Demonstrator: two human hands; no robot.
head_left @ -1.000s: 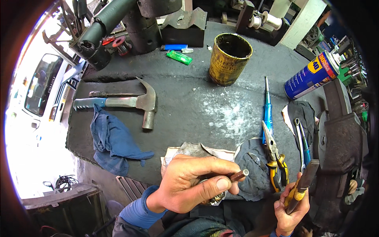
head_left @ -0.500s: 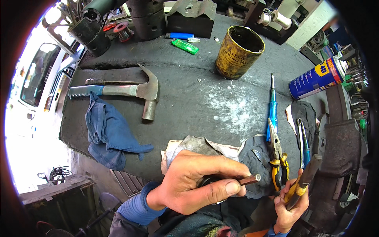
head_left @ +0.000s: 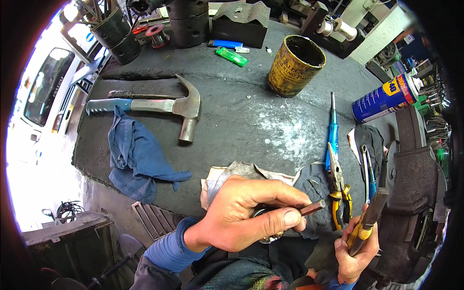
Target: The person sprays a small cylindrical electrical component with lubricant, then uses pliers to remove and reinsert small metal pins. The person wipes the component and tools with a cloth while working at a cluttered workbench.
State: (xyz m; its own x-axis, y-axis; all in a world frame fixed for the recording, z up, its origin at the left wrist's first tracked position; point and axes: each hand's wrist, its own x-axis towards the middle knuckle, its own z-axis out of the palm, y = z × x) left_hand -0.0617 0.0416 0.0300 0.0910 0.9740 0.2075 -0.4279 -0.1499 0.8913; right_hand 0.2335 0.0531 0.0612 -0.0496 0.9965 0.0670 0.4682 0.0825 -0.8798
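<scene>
My left hand is closed, pinching a short brownish metal rod between thumb and forefinger. The rod's blunt end points right. A round shiny metal piece shows partly below the fingers; most of it is hidden. At the lower right, my right hand is wrapped round yellow-handled pliers, their dark, blunt head pointing up. Between the hands, long-nose pliers with yellow and black grips lie on a dark cloth. A blue-handled screwdriver lies just beyond them.
A claw hammer and blue cloth lie at left on the dark bench. Farther back are a grimy yellow tin and a green lighter. At right are a blue spray can and a spanner.
My left hand has shifted slightly up and right, and the rod's end has turned more to the right. The right hand still grips the pliers. The whole view has shifted slightly.
</scene>
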